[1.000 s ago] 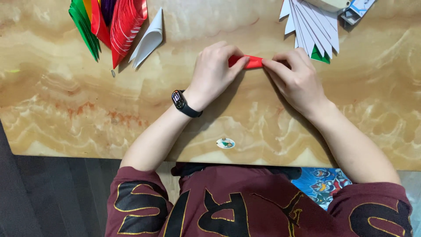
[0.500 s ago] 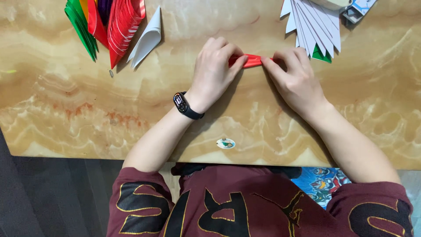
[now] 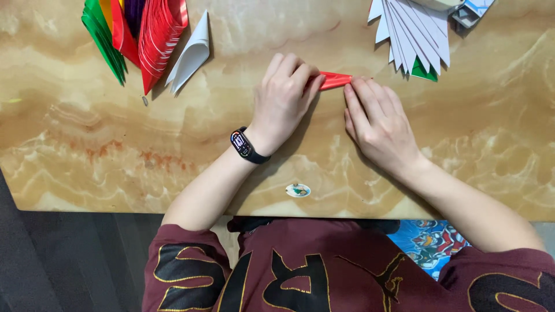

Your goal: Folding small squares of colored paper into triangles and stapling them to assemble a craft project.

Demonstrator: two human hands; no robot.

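Fingers of the left hand [image 3: 283,98] are lying curled and pressed together over one end of a folded red paper strip [image 3: 335,80], pinning it flat against the marbled tabletop [image 3: 87,133], while the right hand [image 3: 376,118] is bearing down on the other end with its fingers held straight and close together. Holding the strip from both ends this way is probably keeping it from shifting and sharpening its crease against the hard surface. Only the short middle stretch of the strip is showing, bridging the gap between the two sets of fingertips; the rest is hiding beneath them, so how long it is cannot be told. A black wristband [image 3: 247,145] is sitting on the left wrist, on the near side of the strip. Moving outward from the strip, a single white folded paper piece [image 3: 189,55] is lying well to its left, just beside a fanned stack of red, green and yellow folded pieces [image 3: 136,34] at the table's far edge. To the strip's right and slightly beyond it, a fan of white folded pieces [image 3: 413,34] is spreading out with a green one [image 3: 425,72] peeking from underneath. Nearer the person than the strip, a small round sticker [image 3: 298,190] is sitting close to the table's front edge, above a dark red printed shirt [image 3: 324,271].
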